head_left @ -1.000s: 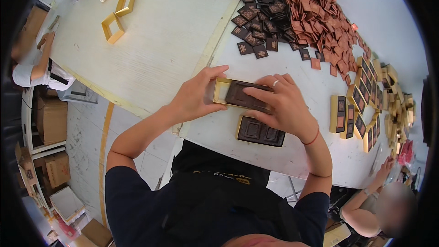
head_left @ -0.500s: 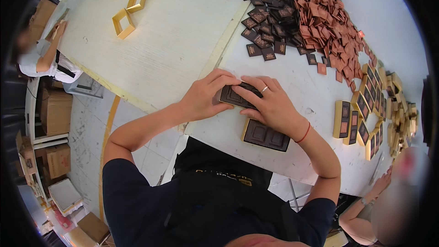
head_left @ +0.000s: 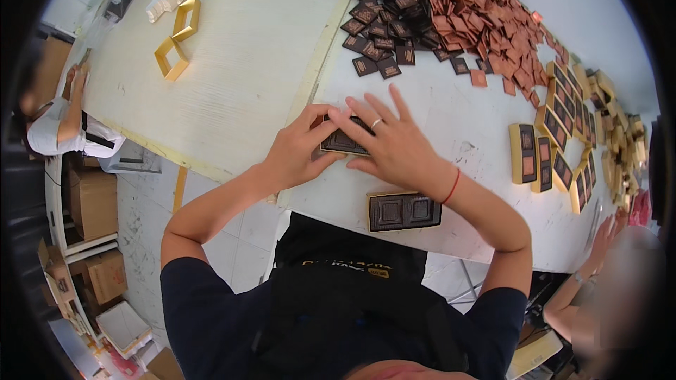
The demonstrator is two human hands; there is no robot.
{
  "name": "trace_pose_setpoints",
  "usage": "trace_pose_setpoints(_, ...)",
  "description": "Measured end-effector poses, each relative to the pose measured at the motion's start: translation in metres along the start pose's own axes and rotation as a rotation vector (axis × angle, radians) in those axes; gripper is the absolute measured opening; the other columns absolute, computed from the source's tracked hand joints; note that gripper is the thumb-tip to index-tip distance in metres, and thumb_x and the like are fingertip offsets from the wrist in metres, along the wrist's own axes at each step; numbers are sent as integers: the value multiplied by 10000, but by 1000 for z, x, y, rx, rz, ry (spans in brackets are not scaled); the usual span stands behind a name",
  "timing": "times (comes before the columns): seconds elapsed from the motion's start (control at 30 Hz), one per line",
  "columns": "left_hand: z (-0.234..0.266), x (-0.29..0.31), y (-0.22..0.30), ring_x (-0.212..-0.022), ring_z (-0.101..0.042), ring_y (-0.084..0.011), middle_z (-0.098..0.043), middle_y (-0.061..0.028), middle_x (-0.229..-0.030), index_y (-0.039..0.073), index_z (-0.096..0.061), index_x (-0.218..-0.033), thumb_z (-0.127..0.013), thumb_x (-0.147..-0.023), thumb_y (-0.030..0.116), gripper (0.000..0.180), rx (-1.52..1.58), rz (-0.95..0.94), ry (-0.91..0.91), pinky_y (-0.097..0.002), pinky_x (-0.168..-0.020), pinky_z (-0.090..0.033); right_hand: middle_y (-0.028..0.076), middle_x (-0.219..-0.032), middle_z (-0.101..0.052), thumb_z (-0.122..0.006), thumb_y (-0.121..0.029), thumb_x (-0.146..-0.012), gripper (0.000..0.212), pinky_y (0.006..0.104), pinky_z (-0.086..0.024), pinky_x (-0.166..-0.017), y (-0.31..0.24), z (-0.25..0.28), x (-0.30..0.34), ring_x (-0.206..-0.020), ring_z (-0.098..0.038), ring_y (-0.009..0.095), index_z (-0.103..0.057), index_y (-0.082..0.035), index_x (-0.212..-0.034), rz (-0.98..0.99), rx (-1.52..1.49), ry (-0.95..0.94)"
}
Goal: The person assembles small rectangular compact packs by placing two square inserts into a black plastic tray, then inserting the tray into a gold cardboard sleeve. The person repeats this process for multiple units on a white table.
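A dark brown box insert (head_left: 343, 142) with square recesses lies between my hands above the white table. My left hand (head_left: 299, 146) grips its left end, fingers at the far edge and thumb at the near edge. Across it reaches my right hand (head_left: 403, 142), wearing a ring, its fingers spread and the index fingertip by my left fingertips. The right thumb sits near the insert's close edge; both hands partly hide the insert. Just nearer to me stands a gold-edged box (head_left: 404, 212) with a dark two-recess insert, below my right wrist.
Dark square packets (head_left: 380, 35) and reddish-brown packets (head_left: 479, 21) are heaped at the far side. Filled gold boxes (head_left: 523, 153) stand at the right, with more stacked behind. Two gold frames (head_left: 171, 58) rest far left. Other people work at both sides.
My right hand's fingers have lifted and spread from the insert, while my left hand keeps its grip. The whole view has shifted slightly.
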State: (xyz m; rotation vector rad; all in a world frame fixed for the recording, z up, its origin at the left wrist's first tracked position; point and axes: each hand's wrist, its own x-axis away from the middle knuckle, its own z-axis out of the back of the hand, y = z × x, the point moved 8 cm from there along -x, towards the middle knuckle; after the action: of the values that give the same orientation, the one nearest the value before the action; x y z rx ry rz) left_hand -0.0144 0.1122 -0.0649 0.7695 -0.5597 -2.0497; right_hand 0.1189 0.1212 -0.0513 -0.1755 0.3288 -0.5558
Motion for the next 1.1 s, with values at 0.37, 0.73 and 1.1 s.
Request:
trace_pose_setpoints(0.37,-5,0,13,-1105,-626,-306,-513,-105,-1419,95,-518,-1432,-820,-745,130,752,-237,-96,12,-364,-849,-564,138,-1290,-593,-766,-133,-841,413,364,-521,-929,44,46,52,-1121,-605,302,-671,-107,-1242,-111,-558,137)
trace_pose_setpoints(0.73,-9,-3,17,-1146,-591,-325,-486,-145,-1414,138,-535,-1431,-788,-774,104,704,-285,-131,-61,-386,-868,-556,84,-1035,-674,-693,55,-746,342,313,-573,-672,24,50,42,-835,-689,243,-705,-42,-1073,71,-186,129)
trace_pose_setpoints(1.1,-12,-4,16,-1196,-554,-351,-474,-170,-1414,176,-583,-1393,-772,-777,67,653,-244,-121,-62,-396,-906,-544,71,-1074,-672,-697,-33,-737,340,453,-497,-971,19,50,55,-1132,-616,291,-684,-34,-1076,61,-76,151)
